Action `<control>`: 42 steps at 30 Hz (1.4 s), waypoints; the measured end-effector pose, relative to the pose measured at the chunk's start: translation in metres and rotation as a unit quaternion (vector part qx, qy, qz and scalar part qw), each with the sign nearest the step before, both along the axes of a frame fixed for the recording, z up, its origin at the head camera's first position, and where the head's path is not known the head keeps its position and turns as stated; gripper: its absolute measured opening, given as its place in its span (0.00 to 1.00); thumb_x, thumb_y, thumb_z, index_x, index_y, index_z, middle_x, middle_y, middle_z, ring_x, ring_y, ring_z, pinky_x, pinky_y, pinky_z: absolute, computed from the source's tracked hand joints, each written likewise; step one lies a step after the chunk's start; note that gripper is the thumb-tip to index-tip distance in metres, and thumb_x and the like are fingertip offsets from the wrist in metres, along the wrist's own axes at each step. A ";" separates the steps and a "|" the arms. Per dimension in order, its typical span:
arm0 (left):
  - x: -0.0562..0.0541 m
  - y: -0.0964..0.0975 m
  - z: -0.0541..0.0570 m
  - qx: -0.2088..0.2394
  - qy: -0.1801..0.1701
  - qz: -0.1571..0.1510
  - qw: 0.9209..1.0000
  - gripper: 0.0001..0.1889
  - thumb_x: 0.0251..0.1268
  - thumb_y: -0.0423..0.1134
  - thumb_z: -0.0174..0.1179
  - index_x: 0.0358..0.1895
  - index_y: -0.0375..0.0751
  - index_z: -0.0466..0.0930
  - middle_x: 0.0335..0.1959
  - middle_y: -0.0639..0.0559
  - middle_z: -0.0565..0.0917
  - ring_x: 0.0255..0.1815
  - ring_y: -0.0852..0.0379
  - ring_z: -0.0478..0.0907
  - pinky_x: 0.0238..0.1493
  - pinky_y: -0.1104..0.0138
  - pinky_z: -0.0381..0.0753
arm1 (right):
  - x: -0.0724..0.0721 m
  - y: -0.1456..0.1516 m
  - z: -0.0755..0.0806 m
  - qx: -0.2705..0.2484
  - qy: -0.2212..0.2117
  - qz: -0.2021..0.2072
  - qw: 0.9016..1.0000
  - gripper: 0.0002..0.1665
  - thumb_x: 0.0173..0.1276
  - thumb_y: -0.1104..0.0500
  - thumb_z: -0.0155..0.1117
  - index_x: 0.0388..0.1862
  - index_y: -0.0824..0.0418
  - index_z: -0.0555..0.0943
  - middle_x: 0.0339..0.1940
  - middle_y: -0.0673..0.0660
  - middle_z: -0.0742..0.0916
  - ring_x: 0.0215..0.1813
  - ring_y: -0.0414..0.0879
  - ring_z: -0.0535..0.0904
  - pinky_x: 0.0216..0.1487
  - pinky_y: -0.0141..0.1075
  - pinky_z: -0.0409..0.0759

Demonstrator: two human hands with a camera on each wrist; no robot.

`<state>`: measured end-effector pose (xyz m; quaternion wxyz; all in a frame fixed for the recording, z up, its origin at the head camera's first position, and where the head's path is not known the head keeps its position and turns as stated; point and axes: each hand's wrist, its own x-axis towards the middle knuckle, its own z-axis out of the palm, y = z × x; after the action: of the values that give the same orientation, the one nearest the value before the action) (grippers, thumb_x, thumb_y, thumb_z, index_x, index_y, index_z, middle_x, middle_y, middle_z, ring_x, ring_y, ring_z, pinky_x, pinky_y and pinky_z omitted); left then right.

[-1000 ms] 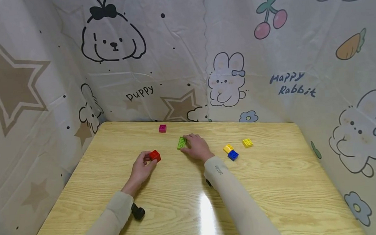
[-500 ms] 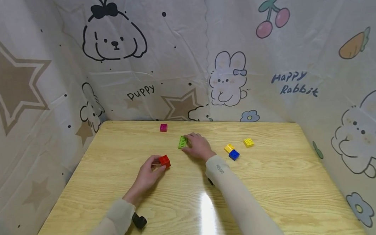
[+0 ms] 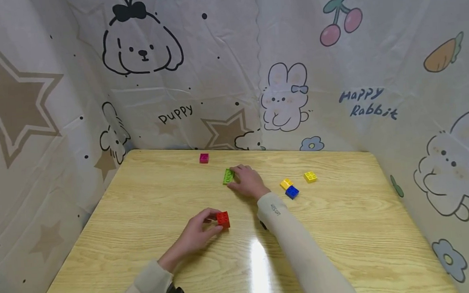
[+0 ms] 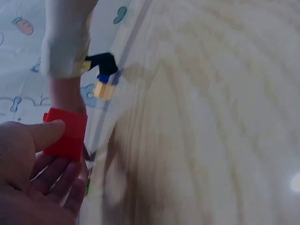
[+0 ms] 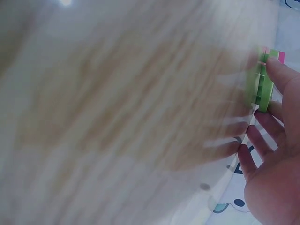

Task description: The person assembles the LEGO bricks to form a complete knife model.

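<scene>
Left hand [image 3: 197,231], gripping red cuboid plastic block [image 3: 223,220], has moved rightward and nearer. Right hand [image 3: 249,182] pinches green oblong plastic block [image 3: 228,177]; both blocks remain apart.

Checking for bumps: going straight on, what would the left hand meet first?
With its red block leading, the left hand would probably meet the right hand first, around the wrist, though relative height is unclear.
</scene>
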<state>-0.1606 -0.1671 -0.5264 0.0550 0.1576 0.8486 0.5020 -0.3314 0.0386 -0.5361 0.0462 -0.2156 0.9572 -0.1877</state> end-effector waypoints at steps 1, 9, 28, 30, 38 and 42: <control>0.002 0.002 0.000 -0.003 0.004 -0.013 1.000 0.16 0.72 0.36 0.67 0.60 0.43 0.79 0.55 0.50 0.85 0.59 0.49 0.80 0.65 0.48 0.80 | 0.000 0.000 0.000 -0.003 0.001 0.001 1.000 0.40 0.74 0.40 0.67 0.78 0.52 0.69 0.75 0.57 0.76 0.77 0.57 0.69 0.78 0.53 0.68; 0.017 0.013 -0.001 -0.004 -0.013 -0.055 0.998 0.17 0.71 0.41 0.68 0.61 0.49 0.80 0.56 0.56 0.86 0.61 0.50 0.81 0.67 0.51 0.80 | 0.000 0.004 0.000 -0.010 0.001 0.007 1.000 0.39 0.74 0.41 0.66 0.78 0.53 0.69 0.75 0.58 0.76 0.76 0.57 0.70 0.78 0.52 0.69; 0.034 0.029 -0.021 -0.005 -0.011 -0.094 0.995 0.18 0.69 0.42 0.69 0.59 0.54 0.81 0.55 0.61 0.86 0.61 0.58 0.81 0.69 0.57 0.77 | -0.002 0.007 -0.003 -0.020 -0.011 0.011 1.000 0.39 0.74 0.42 0.66 0.79 0.53 0.69 0.76 0.58 0.75 0.77 0.57 0.69 0.80 0.51 0.67; 0.035 0.028 -0.022 -0.010 -0.008 -0.093 0.996 0.18 0.69 0.42 0.69 0.60 0.53 0.81 0.56 0.61 0.86 0.61 0.57 0.81 0.70 0.56 0.77 | -0.002 0.007 -0.004 -0.017 -0.009 0.011 1.000 0.39 0.74 0.41 0.66 0.79 0.53 0.68 0.76 0.58 0.75 0.77 0.57 0.69 0.80 0.51 0.67; 0.036 0.027 -0.021 -0.007 -0.005 -0.095 0.995 0.18 0.70 0.44 0.69 0.60 0.53 0.81 0.57 0.60 0.86 0.62 0.53 0.81 0.70 0.53 0.76 | -0.003 0.006 -0.005 -0.013 -0.006 0.012 1.000 0.39 0.75 0.41 0.66 0.79 0.53 0.68 0.75 0.58 0.76 0.77 0.57 0.69 0.80 0.51 0.67; 0.036 0.027 -0.020 -0.004 -0.011 -0.094 0.996 0.18 0.69 0.44 0.69 0.60 0.53 0.81 0.57 0.60 0.86 0.63 0.53 0.81 0.71 0.52 0.76 | -0.002 0.007 -0.004 -0.014 -0.007 0.013 1.000 0.39 0.74 0.41 0.66 0.79 0.53 0.68 0.75 0.57 0.76 0.77 0.57 0.70 0.79 0.51 0.67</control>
<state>-0.1250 -0.1397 -0.5467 0.1122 0.2305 0.8315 0.4929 -0.3338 0.0455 -0.5401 0.0519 -0.2271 0.9513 -0.2018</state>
